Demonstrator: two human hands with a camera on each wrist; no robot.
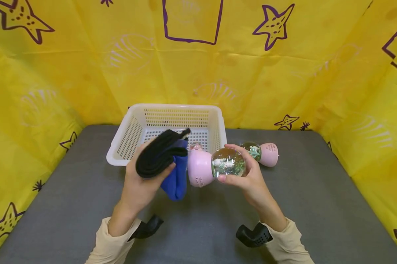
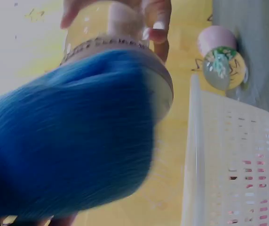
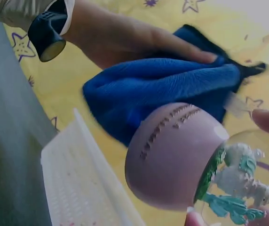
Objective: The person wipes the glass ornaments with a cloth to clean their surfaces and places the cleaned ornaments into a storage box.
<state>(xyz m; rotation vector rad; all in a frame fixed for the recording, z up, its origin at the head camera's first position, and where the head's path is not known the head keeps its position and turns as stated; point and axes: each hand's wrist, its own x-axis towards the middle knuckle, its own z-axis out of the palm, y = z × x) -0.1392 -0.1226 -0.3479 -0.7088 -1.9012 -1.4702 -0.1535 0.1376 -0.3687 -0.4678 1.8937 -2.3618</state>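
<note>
My left hand [image 1: 139, 189] grips a folded cloth [image 1: 176, 183], blue on one side and black on the other. A snow globe [image 1: 201, 168] with a pink base is tipped on its side in my right hand [image 1: 257, 181], whose thumb and fingers hold the clear dome. White and green figures [image 3: 240, 183] show inside the dome. The pink base points left, with the blue side of the cloth right up against it in the right wrist view. Both hands are raised over the table in front of the basket.
A white plastic basket [image 1: 117, 156] stands at the back of the grey table [image 1: 76, 205], with something small and pink [image 1: 195, 146] partly visible by its front right. To the basket's right a second snow globe [image 1: 269, 154] lies on its side. Yellow patterned cloth [image 1: 191, 80] hangs around the table.
</note>
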